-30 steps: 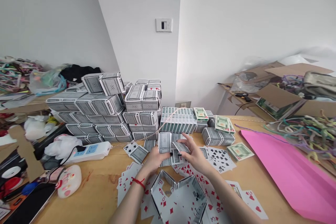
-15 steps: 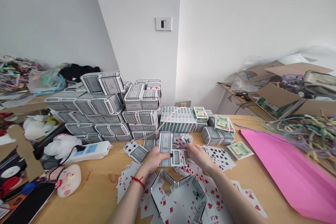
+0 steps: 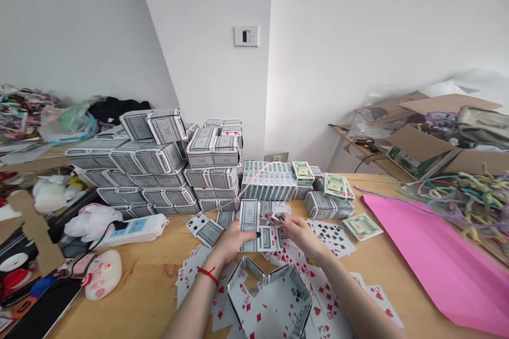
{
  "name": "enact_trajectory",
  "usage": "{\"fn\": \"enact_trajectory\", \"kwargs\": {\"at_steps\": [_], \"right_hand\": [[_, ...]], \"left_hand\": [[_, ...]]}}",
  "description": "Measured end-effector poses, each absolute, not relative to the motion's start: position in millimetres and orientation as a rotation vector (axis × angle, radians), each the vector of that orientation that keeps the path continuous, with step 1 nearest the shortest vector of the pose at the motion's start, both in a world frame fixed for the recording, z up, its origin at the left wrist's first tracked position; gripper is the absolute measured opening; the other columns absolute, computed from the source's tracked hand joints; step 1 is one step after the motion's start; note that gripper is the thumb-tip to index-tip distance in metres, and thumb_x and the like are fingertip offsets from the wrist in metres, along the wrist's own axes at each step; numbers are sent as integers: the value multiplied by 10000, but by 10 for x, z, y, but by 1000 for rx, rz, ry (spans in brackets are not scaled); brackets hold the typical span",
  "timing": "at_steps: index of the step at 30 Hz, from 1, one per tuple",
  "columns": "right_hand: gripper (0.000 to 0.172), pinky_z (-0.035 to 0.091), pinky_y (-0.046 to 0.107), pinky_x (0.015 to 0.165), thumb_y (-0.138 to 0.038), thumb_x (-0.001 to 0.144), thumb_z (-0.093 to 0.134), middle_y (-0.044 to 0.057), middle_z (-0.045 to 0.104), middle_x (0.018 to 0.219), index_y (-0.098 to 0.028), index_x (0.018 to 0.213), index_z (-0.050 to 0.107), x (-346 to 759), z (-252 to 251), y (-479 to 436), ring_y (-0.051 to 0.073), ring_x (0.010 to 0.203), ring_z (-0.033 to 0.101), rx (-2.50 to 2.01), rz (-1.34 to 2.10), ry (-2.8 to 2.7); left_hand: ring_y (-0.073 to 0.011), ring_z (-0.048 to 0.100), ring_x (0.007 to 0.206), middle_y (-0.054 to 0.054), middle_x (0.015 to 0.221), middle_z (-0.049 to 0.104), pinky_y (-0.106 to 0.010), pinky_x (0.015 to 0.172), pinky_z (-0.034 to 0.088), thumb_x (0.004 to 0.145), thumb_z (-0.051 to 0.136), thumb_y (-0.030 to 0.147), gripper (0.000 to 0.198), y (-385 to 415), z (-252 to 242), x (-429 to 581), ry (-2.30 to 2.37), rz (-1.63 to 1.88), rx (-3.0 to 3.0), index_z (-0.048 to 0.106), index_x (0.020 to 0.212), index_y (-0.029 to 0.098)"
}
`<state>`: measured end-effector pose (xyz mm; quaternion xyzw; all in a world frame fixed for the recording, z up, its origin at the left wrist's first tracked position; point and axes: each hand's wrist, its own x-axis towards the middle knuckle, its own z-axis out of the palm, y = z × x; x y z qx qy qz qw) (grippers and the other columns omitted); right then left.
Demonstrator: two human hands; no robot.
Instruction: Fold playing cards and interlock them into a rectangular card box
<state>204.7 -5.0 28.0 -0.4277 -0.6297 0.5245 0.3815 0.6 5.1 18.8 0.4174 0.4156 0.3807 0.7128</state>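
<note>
My left hand [image 3: 231, 241] grips a flat piece of joined playing cards [image 3: 249, 214], its thumb across the patterned backs and its other fingers mostly hidden. In a pinch between thumb and fingers, my right hand [image 3: 297, 230] holds a small folded playing card [image 3: 275, 216] just right of that piece. A heart-shaped frame of folded cards [image 3: 267, 277] stands nearest me, between my forearms. Loose face-up playing cards [image 3: 220, 310] lie under and around it, and more spade cards [image 3: 332, 235] are fanned beside my right wrist.
Card-covered blocks [image 3: 159, 159] are stacked high at back left. Behind my hands stands a row of boxed decks [image 3: 268, 180], with single green packs [image 3: 361, 226] to the right. A white power strip [image 3: 139, 228] lies left, a pink sheet [image 3: 433, 270] right.
My right hand has shifted slightly down and left, and the card in its fingers now shows narrower and tilted. My left hand keeps its place on the joined cards.
</note>
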Motion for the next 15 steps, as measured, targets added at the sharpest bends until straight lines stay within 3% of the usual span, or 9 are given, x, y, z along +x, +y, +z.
{"fn": "enact_trajectory", "kwargs": {"at_steps": [6,15], "right_hand": [[510,452,386,767,-597,773,449,113,615,984,-151,876,673,2082,319,-39,243,869,572,-1035,1479,-1506],[392,449,396,830,-481,771,553,106,557,1149,-187,1006,662,2104,333,-42,256,967,570,-951,1644,-1422]], "left_hand": [[-259,648,842,-85,899,708,-349,761,491,552,718,163,394,62,158,-5,919,824,934,667,942,127],[-257,650,827,-92,886,709,-341,754,486,565,703,183,397,69,108,-11,947,842,985,667,954,117]]}}
